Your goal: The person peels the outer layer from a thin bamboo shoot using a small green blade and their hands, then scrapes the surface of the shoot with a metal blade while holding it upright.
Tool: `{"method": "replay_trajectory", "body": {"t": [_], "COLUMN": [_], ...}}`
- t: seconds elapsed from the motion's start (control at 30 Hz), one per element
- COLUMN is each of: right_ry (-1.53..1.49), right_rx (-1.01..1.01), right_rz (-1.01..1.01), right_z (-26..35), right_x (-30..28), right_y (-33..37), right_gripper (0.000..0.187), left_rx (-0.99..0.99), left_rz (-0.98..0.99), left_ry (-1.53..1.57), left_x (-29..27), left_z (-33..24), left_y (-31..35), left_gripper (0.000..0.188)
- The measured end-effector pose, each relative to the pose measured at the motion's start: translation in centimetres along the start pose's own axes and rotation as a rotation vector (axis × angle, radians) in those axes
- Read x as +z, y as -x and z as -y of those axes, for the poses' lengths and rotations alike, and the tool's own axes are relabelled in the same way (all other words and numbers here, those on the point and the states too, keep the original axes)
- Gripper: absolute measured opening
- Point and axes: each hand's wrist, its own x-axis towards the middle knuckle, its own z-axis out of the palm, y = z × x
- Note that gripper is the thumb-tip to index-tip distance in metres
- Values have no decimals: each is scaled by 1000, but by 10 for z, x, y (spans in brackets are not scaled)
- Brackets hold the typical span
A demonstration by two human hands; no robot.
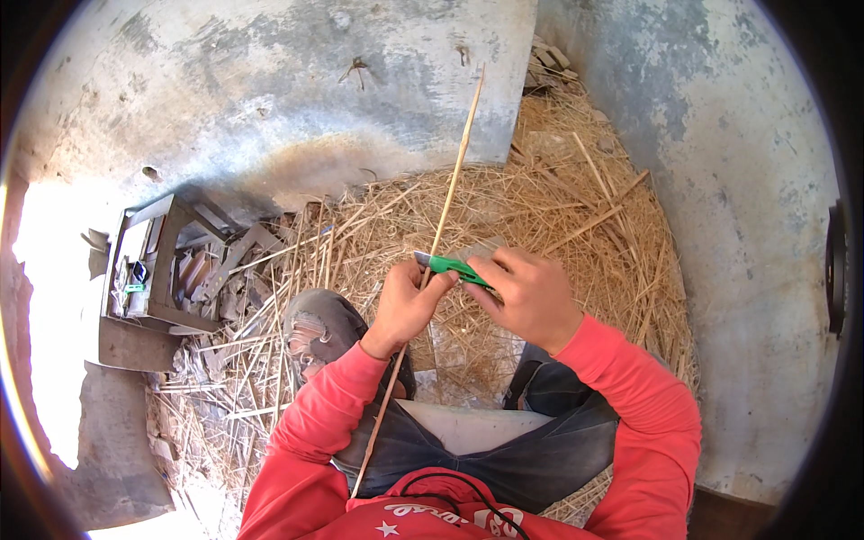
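A long, thin wooden strip (pixel 457 175) runs from near my chest up and away, slanting slightly right to a narrow tip. My left hand (pixel 402 304) is closed around it near its middle, thumb toward the knife. In my right hand (pixel 531 292) is a green utility knife (pixel 461 269), gripped by its handle. Its blade points left and lies across the strip just above my left fingers; whether it bites into the wood is too small to tell. The strip's lower part passes over my left leg.
Straw-like shavings and loose strips (pixel 576 207) cover the floor around my knees. At the left stands a small wooden stool (pixel 166 306) with a green-and-dark item (pixel 136 277) on it. Worn, grey-painted walls (pixel 315 81) rise ahead and at the right. Wood scraps (pixel 238 261) lie by the stool.
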Motion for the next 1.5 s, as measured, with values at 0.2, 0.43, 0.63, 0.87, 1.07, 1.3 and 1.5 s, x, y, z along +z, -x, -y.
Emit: {"method": "replay_trajectory", "body": {"t": [0.2, 0.43, 0.63, 0.87, 1.07, 1.3, 1.5], "right_ry": [3, -274, -804, -931, -1057, -1124, -1172], "right_rx": [57, 220, 534, 567, 627, 685, 724], "right_rz": [12, -68, 167, 215, 204, 222, 231], "right_z": [9, -4, -5, -16, -15, -15, -19], "right_x": [3, 13, -2, -1, -4, -8, -7], "right_y": [1, 2, -6, -3, -4, -4, -6], "right_gripper": [26, 30, 37, 37, 39, 38, 37], "left_rx": [-23, -10, -16, -22, -11, 19, 37], "left_rz": [-5, 163, 141, 122, 130, 125, 143], "left_ry": [1, 272, 300, 268, 291, 306, 257], "left_x": [-4, -5, -12, -12, -12, -8, -9], "left_z": [9, -17, -10, -17, -16, -18, -16], "left_y": [-3, 8, 5, 5, 3, 3, 4], "left_gripper": [27, 34, 36, 38, 40, 40, 42]}}
